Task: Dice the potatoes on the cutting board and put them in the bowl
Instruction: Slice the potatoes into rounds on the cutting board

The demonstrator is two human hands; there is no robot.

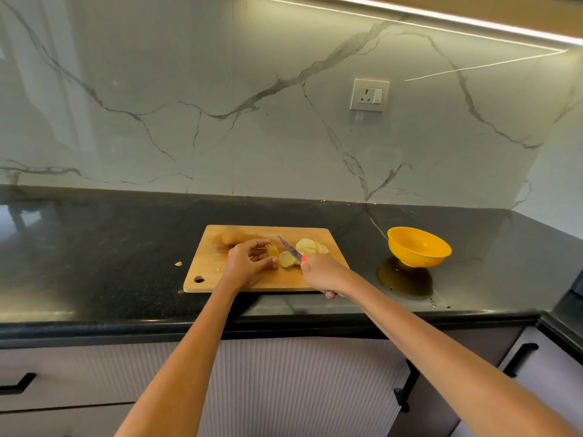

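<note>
Far left on dark desk (pixel 94 247): small potato scrap (pixel 178 264), lying apart from cutting board (pixel 208 275).

On board, back-left corner: whole unpeeled potato (pixel 232 237), untouched, just beyond left hand.

Left hand (pixel 249 263): grip closed around potato piece (pixel 273 253), fingers curled over it, thumb low on near side. Piece partly hidden by fingers; size left to cut not clear.

Just right of that: one loose slice (pixel 287 259) flat on board, near knife.

Knife (pixel 290 249): blade angled up and away to the left, tip pointing toward back of board, lying between held piece and loose slices. Whether edge touched potato could not be told.

Right hand (pixel 321 274): grip clenched on knife handle, only a bit of red handle showing above fist.

Further right on board: fanned heap of round slices (pixel 310 246). Slices only, no dice seen.

Well right of board, on desk: yellow bowl (pixel 418 250), upright, nothing visible inside from this angle.

Judged early in task: slicing stage, one potato part done, second not started, nothing moved to bowl.

For doing this step well, by judgement: keep left fingertips tucked back behind knuckles, piece resting on a flat cut face so as not to roll. Bring blade square to piece, slices of even thickness. Then stack slices, cut into strips, turn, cross-cut. Risk noted: short end piece, fingers close to edge.
</note>
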